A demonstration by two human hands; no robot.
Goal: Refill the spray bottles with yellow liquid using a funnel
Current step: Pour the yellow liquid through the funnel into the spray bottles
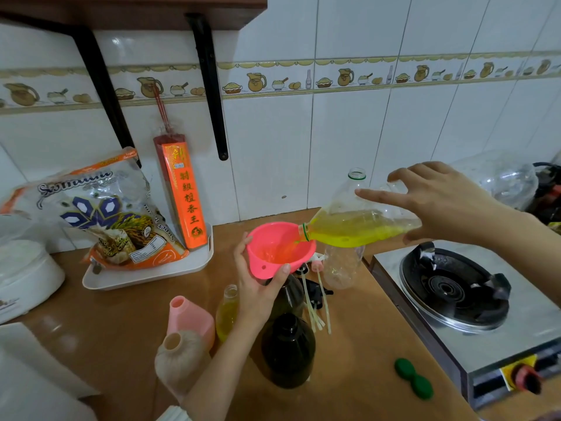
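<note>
Right in the thick of the pour: the wooden counter carries the whole job, and above it the right hand is wrapped around the base of the clear supply bottle, tipped almost flat, its mouth resting over the rim of the pink funnel. Plenty of yellow liquid sits in that bottle's lower side, so there is stock for more fills. The left hand is closed on the funnel from below, thumb on the front wall, fingers behind, holding it on the neck of a dark spray bottle; how full that one is I can't say, the brown plastic hides the level. In front stands a second dark bottle, open-topped and just as opaque, likely waiting its turn. Down the sizes: a pink bottle and a beige bottle, both uncapped, contents hidden; a small clear bottle behind the wrist already showing yellow, so that one looks done. The spray heads with their pale dip tubes lie loose beside the dark bottles, all to be screwed back on, and two green caps sit near the stove. Roughly early to midway, I'd judge.
</note>
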